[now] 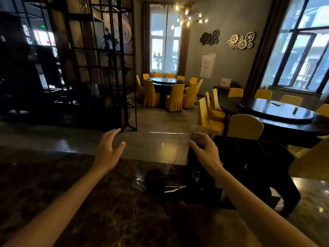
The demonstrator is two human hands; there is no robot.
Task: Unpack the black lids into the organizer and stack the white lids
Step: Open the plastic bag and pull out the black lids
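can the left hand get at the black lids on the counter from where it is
Probably yes. The left hand hangs open above the counter, holding nothing, and nothing stands between it and the black lids. They still sit in clear wrap, so it would meet plastic first.

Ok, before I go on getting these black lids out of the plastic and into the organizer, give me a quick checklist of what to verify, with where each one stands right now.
1. Right hand has hold of the clear plastic sleeve: ok, fingers pinch its right end.
2. Left hand ready to help: ok, open at the sleeve's left end, holding nothing.
3. Sleeve emptied: cannot tell; it looks see-through, but the light is dim.
4. Black lids within reach: ok, a dark stack sits in crinkled wrap on the marble counter.
5. Organizer compartments free: cannot tell, too dark.
6. White lids located: cannot tell, none clearly visible.
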